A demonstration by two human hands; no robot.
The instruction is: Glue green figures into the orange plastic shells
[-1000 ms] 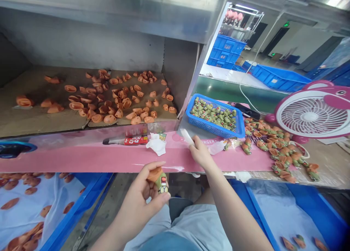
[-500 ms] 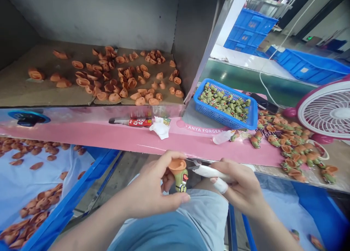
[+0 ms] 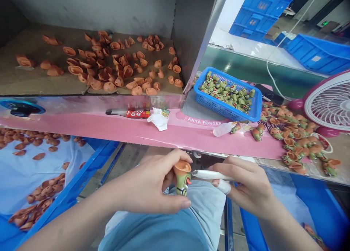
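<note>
The left hand (image 3: 147, 183) closes on a green figure (image 3: 182, 178) with an orange cone top, just in front of the table (image 3: 109, 132). The right hand (image 3: 246, 181) pinches a white-wrapped tool (image 3: 210, 175) against it. Many loose orange cones (image 3: 119, 81) lie beyond the table, and a blue basket (image 3: 232, 79) on it holds green bodies (image 3: 226, 94).

Your left hand (image 3: 147, 185) curls around to hold on, and your right hand (image 3: 246, 183) pinches just beside it.

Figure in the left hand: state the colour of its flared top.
The figure's flared top is orange; the head view shows it best.
</note>
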